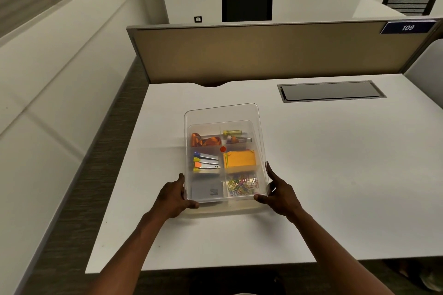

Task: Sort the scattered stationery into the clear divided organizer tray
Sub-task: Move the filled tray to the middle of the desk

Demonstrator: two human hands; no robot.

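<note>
The clear divided organizer tray (221, 112) stands on the white desk (335, 163). My left hand (173, 195) grips its near left corner and my right hand (279, 193) grips its near right corner. Inside lie orange items (205, 140) at the back left, a yellow-capped item (232, 132) at the back right, several box cutters (206, 161) in the middle left, orange and yellow sticky notes (239, 158) in the middle right, a grey pad (207, 189) at the front left and coloured paper clips (242, 184) at the front right.
A tan partition (263, 50) closes the desk's far side, with a label reading 109 (407, 27). A grey cable hatch (330, 91) sits in the desk at the back right. Black chairs (247, 1) stand beyond the partition. Carpeted floor runs along the left.
</note>
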